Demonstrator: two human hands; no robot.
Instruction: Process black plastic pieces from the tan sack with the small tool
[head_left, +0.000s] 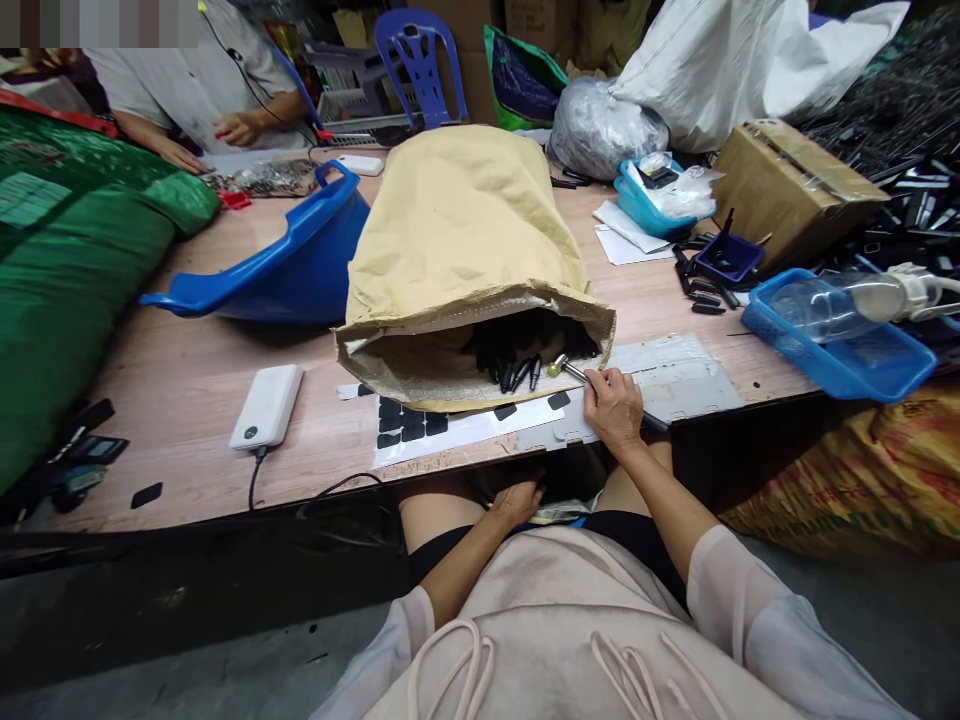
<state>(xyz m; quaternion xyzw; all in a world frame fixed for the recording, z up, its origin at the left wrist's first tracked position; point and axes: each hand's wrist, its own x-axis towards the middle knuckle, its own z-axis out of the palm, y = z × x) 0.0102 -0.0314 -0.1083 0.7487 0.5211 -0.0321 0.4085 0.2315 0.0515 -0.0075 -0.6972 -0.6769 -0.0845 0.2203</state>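
My right hand (616, 408) is closed around a small hammer (576, 372) with a metal shaft, a yellowish head and a dark handle end. The hammer's head lies at the mouth of a large tan paper sack (465, 220), which rests on its side with the opening towards me. Inside the mouth are several black pen-like pieces (517, 370). My left hand (519, 502) is low over my lap, by the table's front edge; its fingers are partly hidden in shadow. Below the sack, a white sheet (480, 432) carries black rounded-square stickers (412, 425).
A blue basin (285, 260) leans left of the sack, near a white power bank (266, 408) with a cable. A green sack (67, 280) fills the left. Right stand a blue tray (885, 365) holding a clear bottle, and a cardboard box (795, 195). Another person (202, 80) sits across.
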